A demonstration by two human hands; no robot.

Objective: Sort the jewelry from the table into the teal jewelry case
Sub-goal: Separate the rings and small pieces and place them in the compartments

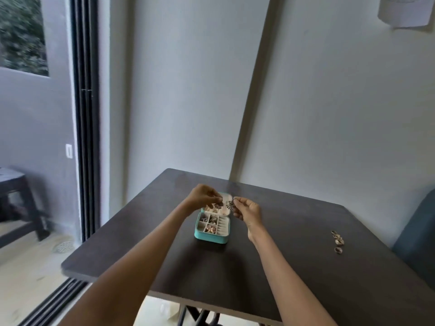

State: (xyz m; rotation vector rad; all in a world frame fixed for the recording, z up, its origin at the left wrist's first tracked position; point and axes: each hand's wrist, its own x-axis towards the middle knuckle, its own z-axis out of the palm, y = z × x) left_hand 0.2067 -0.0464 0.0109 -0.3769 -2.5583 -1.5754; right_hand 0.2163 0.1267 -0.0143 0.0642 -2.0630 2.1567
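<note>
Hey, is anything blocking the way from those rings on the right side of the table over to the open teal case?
Nothing visible does. Bare table lies between the rings and the teal case. Its lid is open, though both hands, left hand and right hand, hold small jewelry just above it.

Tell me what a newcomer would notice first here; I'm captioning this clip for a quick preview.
Two hands meet above the open teal jewelry case at the middle of the dark table: the left hand and right hand each pinch a small dark jewelry piece in their fingers. To the right, a short row of rings lies on the tabletop.
</note>
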